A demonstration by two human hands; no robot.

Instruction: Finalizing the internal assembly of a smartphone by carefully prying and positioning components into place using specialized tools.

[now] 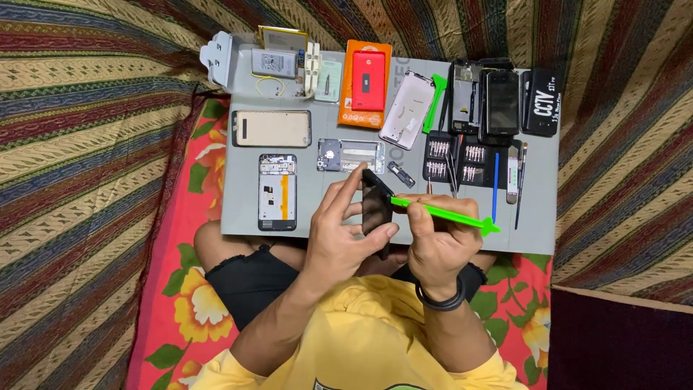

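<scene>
left hand (338, 242): fingers grip phone (376, 211) on edge, exposing its seam
right hand (438, 244): fingers pinch green pry tool (445, 215), tip at seam

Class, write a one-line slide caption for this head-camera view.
Left hand holds a dark phone while the right hand works a green pry tool at its edge, above a grey mat.

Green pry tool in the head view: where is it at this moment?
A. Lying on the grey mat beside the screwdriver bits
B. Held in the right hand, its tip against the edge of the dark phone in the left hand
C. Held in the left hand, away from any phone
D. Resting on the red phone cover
B: the right hand grips the green pry tool, whose tip meets the edge of the dark phone held upright by the left hand.
</scene>
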